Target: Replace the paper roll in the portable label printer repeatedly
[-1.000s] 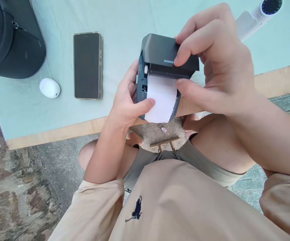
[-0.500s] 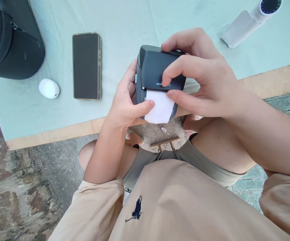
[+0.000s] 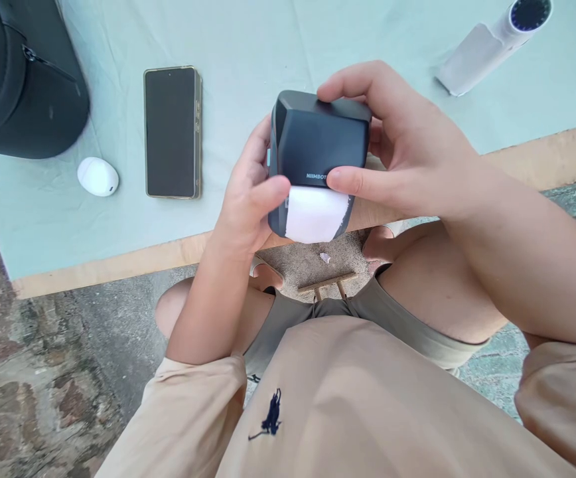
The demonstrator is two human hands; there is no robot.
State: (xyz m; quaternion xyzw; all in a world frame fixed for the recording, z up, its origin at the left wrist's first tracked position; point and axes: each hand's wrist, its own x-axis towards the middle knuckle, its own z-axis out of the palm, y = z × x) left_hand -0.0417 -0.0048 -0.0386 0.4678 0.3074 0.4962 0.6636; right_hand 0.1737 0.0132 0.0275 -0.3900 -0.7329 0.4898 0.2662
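Observation:
Between my hands, over the table's front edge, is a dark label printer [image 3: 320, 143] marked NIIMBOT. A strip of white label paper [image 3: 316, 216] hangs out from under its lid toward me. My left hand [image 3: 251, 196] grips the printer's left side, its thumb at the lid corner beside the paper. My right hand [image 3: 407, 149] is closed round the right side, with the thumb on the lid's lower edge and a finger on the top rear edge. The fingers behind the printer are partly hidden.
A phone [image 3: 171, 133] lies on the pale green tablecloth [image 3: 248, 40], with a white earbud case [image 3: 97, 176] to its left. At the far left stands a black zipped bag [image 3: 29, 86]. A white cylinder [image 3: 492, 50] lies at the back right. Below are my knees and a wooden bar [image 3: 326, 282].
My right hand's fingers have shifted off the lid's face to its edges. The lid sits lower over the paper, and my left thumb has moved up off the paper to the lid corner.

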